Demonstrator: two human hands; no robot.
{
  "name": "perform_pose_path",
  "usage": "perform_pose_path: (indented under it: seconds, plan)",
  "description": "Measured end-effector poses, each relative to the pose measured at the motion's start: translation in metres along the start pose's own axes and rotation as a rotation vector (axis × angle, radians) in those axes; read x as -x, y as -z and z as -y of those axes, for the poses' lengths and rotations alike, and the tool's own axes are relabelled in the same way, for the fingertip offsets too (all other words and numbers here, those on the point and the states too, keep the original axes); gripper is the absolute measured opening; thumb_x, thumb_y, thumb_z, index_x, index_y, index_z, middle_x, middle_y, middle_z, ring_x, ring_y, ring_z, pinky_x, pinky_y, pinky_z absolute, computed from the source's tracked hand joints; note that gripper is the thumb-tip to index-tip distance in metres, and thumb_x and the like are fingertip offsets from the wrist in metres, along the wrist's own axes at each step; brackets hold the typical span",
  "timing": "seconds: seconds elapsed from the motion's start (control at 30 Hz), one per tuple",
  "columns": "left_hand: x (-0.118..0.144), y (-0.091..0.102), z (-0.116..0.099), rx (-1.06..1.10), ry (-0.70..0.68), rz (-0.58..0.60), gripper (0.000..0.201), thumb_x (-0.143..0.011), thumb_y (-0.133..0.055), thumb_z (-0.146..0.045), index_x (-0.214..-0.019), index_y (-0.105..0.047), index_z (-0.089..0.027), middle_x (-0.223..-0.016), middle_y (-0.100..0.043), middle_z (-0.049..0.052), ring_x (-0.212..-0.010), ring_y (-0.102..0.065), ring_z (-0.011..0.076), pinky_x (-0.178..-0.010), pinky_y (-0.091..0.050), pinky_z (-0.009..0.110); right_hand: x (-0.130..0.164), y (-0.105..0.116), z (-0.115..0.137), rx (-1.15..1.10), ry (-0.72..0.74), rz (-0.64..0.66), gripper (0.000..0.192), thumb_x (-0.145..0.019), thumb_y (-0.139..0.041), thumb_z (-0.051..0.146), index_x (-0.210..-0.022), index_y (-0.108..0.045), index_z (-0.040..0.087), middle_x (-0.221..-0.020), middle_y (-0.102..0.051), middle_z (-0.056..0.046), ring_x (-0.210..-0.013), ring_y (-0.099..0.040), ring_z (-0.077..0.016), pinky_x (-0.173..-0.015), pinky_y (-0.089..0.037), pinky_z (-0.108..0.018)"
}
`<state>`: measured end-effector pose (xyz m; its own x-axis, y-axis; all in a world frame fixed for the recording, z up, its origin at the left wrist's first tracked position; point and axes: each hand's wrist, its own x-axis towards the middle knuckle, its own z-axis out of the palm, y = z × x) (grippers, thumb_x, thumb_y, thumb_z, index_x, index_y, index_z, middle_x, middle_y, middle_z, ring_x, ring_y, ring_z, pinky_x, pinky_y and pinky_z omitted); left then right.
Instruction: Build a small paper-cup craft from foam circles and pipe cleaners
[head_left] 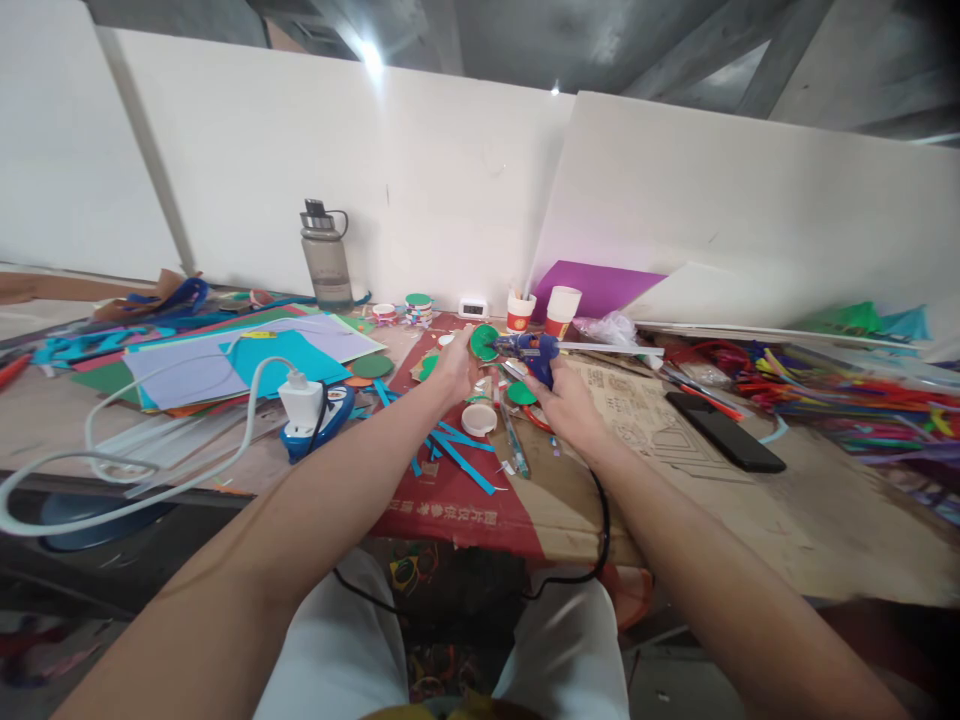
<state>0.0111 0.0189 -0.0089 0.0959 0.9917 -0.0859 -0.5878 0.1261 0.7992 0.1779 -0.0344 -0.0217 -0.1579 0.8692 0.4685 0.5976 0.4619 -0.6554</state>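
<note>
My right hand [568, 402] is wrapped round the handle of a blue hot glue gun [544, 362], with a white glue stick [611, 349] poking out of its back end. The gun's nozzle points left, right at a green disc [484, 342]. My left hand [456, 368] grips that disc by its left edge, tilted up toward me; whether nozzle and disc touch, I cannot tell. Beneath my hands lie another green disc [522, 393], a roll of pale tape [479, 419], blue paper strips [461, 455] and a slim cutter or pen [516, 440].
A power strip [319, 425] with a white plug and looping cable stands at left near coloured paper sheets [285, 350]. Behind are a water bottle [326, 255], a small clock [473, 308] and paper cups [561, 310]. A black phone [724, 430] and pipe cleaners [832, 395] lie right.
</note>
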Motion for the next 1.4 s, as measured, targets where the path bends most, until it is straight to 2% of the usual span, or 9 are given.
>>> perform_pose_path:
  seconds: [0.2,0.33,0.5,0.73,0.87,1.07,1.2,1.4]
  plan:
    - [0.003,-0.002,0.003,-0.036,0.041,0.073,0.028,-0.093,-0.04,-0.03,-0.083,-0.061,-0.015,-0.064,-0.066,0.004,-0.055,-0.064,0.0161,-0.045,-0.041,0.022,0.0,-0.001,0.001,0.012,0.013,-0.03,0.045,-0.085,-0.051,0.025,-0.129,-0.052,0.016,-0.119,-0.066,-0.014,-0.107,-0.061,-0.0288,-0.095,-0.046,-0.042]
    - [0.004,-0.004,0.007,-0.075,0.05,0.103,0.029,-0.093,-0.038,-0.029,-0.081,-0.06,-0.016,-0.066,-0.067,0.005,-0.052,-0.063,0.0162,-0.043,-0.04,0.023,-0.002,-0.001,0.0,0.0,0.011,-0.068,0.039,-0.087,-0.051,0.027,-0.124,-0.054,0.014,-0.116,-0.066,-0.015,-0.105,-0.062,-0.0292,-0.094,-0.046,-0.044]
    - [0.002,-0.004,0.007,-0.065,0.004,0.078,0.028,-0.092,-0.038,-0.028,-0.077,-0.058,-0.016,-0.064,-0.065,0.004,-0.053,-0.062,0.0153,-0.046,-0.041,0.023,-0.001,0.001,-0.002,0.018,0.025,-0.079,0.041,-0.088,-0.05,0.029,-0.127,-0.052,0.016,-0.118,-0.065,-0.014,-0.107,-0.061,-0.0293,-0.094,-0.046,-0.044]
    - [-0.002,-0.002,-0.001,-0.009,-0.092,-0.002,0.027,-0.091,-0.039,-0.026,-0.075,-0.059,-0.016,-0.066,-0.066,0.003,-0.063,-0.064,0.0155,-0.06,-0.048,0.025,0.003,0.002,0.004,0.174,0.0,-0.024,0.045,-0.088,-0.049,0.025,-0.13,-0.051,0.013,-0.117,-0.066,-0.017,-0.106,-0.062,-0.0318,-0.091,-0.047,-0.044]
    - [-0.003,-0.002,0.002,-0.017,-0.089,-0.01,0.029,-0.092,-0.038,-0.028,-0.074,-0.058,-0.017,-0.062,-0.064,0.001,-0.055,-0.058,0.0143,-0.056,-0.045,0.025,0.003,-0.001,0.007,0.197,-0.011,-0.002,0.043,-0.087,-0.051,0.028,-0.129,-0.052,0.016,-0.114,-0.068,-0.015,-0.103,-0.063,-0.0308,-0.088,-0.048,-0.042]
    - [-0.006,0.0,0.004,-0.039,-0.069,0.056,0.025,-0.088,-0.042,-0.028,-0.076,-0.061,-0.017,-0.064,-0.064,0.002,-0.058,-0.059,0.0151,-0.057,-0.044,0.025,0.003,-0.001,0.004,0.157,0.032,-0.04,0.044,-0.088,-0.049,0.028,-0.13,-0.052,0.016,-0.117,-0.067,-0.016,-0.104,-0.063,-0.0299,-0.09,-0.047,-0.042]
    - [-0.003,-0.002,-0.002,-0.033,-0.079,0.026,0.027,-0.09,-0.04,-0.026,-0.074,-0.06,-0.017,-0.065,-0.064,0.002,-0.058,-0.057,0.0143,-0.054,-0.044,0.025,0.003,0.001,0.003,0.149,0.029,0.02,0.045,-0.087,-0.05,0.028,-0.13,-0.052,0.017,-0.116,-0.068,-0.015,-0.106,-0.062,-0.0306,-0.093,-0.046,-0.044]
    - [0.002,-0.005,-0.008,-0.016,-0.099,-0.02,0.026,-0.09,-0.04,-0.025,-0.075,-0.059,-0.017,-0.067,-0.065,0.002,-0.059,-0.058,0.0143,-0.053,-0.044,0.025,0.004,0.002,0.005,0.177,0.024,-0.017,0.045,-0.087,-0.048,0.027,-0.13,-0.051,0.014,-0.117,-0.067,-0.017,-0.106,-0.062,-0.0315,-0.092,-0.047,-0.044]
